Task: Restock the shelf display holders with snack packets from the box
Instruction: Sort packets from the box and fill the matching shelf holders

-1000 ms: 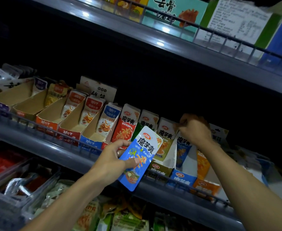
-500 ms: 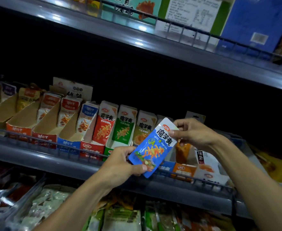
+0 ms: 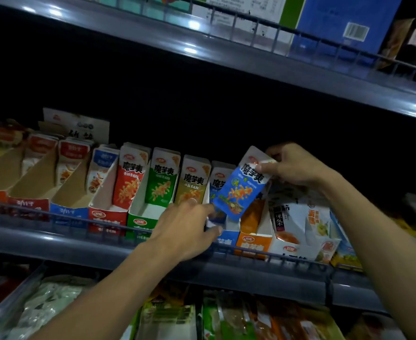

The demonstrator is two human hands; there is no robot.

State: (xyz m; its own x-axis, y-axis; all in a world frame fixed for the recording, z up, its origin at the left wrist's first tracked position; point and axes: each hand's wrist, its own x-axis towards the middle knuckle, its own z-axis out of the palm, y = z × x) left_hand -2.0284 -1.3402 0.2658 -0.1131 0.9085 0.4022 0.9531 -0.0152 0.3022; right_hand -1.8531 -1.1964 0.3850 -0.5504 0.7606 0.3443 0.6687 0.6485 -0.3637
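My right hand (image 3: 291, 168) pinches the top edge of a blue snack packet (image 3: 241, 190), which hangs tilted above the blue display holder (image 3: 224, 238) on the middle shelf. A few blue packets (image 3: 217, 182) stand at the back of that holder. My left hand (image 3: 187, 227) reaches toward the holder's front with its fingers spread and nothing held; its fingertips are close to the packet's lower corner. To the left stand the yellow packets (image 3: 193, 184), the green holder (image 3: 141, 218) and the red holder (image 3: 107, 217), each with packets upright. The source box is out of view.
An orange holder (image 3: 253, 241) and white holders (image 3: 297, 244) stand to the right. Cardboard holders (image 3: 33, 182) run to the left. A wire rail (image 3: 79, 220) fronts the shelf. The upper shelf (image 3: 226, 55) overhangs with boxes. Bagged goods (image 3: 167, 317) lie on the shelf below.
My left hand has let go of the blue packet, and my right hand alone now carries it up and right over the blue holder. The view has shifted right.
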